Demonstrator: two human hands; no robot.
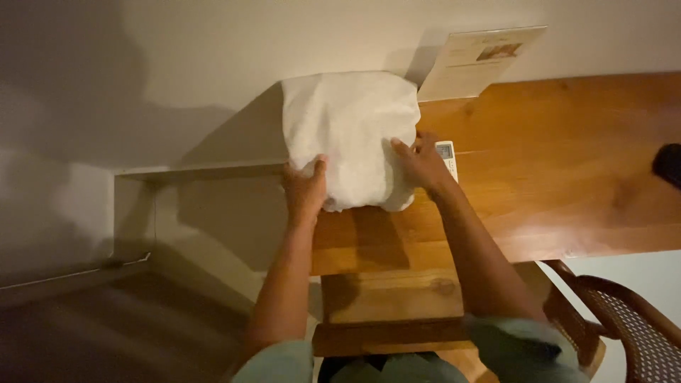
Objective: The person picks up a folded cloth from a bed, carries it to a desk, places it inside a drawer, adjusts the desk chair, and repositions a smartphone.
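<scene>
Gripping a white folded cloth (349,135), probably a towel or bed linen, both hands press in on its near edge from either side. It sits at the left end of a wooden desk (567,184), at about 12 o'clock from the person and close against the pale wall (177,64). The left hand (305,190) is at the bundle's 7 o'clock corner, thumb lying up on the fabric and the other fingers curled under the edge, hidden from view. The right hand (423,164) is at roughly 4 o'clock on the bundle, its fingers (401,149) spread and laid flat against the cloth's side, partly closed around it.

Just beyond the right hand, at its 1 o'clock, a small white remote control (448,157) with a screen lies on the desk, touching or nearly touching the fingers. At 1 o'clock from the cloth a printed card (477,62) leans against the wall. A dark object (668,164) shows at the desk's far right edge, at 3 o'clock, too cut off to name. A wooden chair with a woven cane back (631,319) stands at 4 o'clock, below the desk. Pale green sleeves (518,347) cover both upper arms.
</scene>
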